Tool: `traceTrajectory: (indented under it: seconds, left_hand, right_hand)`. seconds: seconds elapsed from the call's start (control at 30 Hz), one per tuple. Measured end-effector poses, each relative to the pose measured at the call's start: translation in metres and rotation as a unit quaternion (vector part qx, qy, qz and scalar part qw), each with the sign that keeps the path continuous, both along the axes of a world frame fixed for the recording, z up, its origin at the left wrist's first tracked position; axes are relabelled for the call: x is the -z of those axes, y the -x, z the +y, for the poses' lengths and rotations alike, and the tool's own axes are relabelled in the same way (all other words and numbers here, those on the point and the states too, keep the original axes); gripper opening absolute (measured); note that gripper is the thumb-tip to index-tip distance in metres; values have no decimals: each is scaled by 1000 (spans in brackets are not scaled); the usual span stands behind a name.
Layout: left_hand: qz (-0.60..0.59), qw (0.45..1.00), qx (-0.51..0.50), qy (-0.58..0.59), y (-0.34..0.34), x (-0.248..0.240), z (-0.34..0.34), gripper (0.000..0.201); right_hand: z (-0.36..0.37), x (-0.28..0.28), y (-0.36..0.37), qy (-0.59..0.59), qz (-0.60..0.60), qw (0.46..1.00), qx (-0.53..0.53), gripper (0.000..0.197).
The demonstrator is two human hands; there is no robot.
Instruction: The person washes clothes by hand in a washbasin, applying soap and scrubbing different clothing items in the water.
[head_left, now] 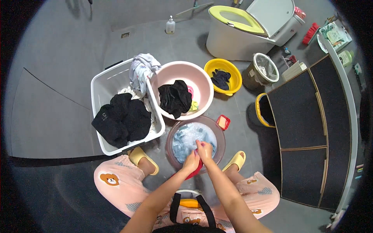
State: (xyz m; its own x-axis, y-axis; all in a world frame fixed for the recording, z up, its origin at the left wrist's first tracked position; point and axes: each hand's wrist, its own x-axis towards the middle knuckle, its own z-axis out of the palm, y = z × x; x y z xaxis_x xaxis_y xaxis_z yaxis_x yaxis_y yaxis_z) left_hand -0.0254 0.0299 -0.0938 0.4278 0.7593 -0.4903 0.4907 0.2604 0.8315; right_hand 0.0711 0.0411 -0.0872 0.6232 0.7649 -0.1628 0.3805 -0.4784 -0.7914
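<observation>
A translucent brownish basin point(221, 136) stands on the floor between my feet, filled with sudsy water and a light blue garment point(181, 144). Over its near side my left hand point(190, 162) and right hand point(204, 150) are close together, fingers curled inward. Both appear closed on a red cloth point(195, 171), whose bulk hangs below my wrists at the basin's near rim. Small red bits show between the fingers; the rest of the cloth is hidden by my hands.
Behind the basin stands a pink tub point(204, 87) with black clothing; left is a white laundry basket point(97, 128) of clothes. A red soap dish point(223, 122) lies right. Farther back are a yellow basin point(236, 73), waste bin point(252, 79) and toilet point(229, 42). Dark cabinets point(299, 116) line the right.
</observation>
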Motion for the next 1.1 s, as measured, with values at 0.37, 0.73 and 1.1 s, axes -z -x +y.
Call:
traceTrajectory:
  seconds: [0.37, 0.73, 1.1]
  left_hand:
    - [-264, 855, -350, 278, -49, -28, 121, 40]
    - [-233, 890, -234, 314, -1, 11, 114, 35]
    - [-124, 919, -193, 320, 50, 88, 34, 38]
  right_hand:
    - [-5, 32, -57, -29, 409, 878, 246, 42]
    - [-57, 138, -74, 155, -114, 980, 46, 54]
    - [-43, 101, -54, 223, 244, 941, 67, 17]
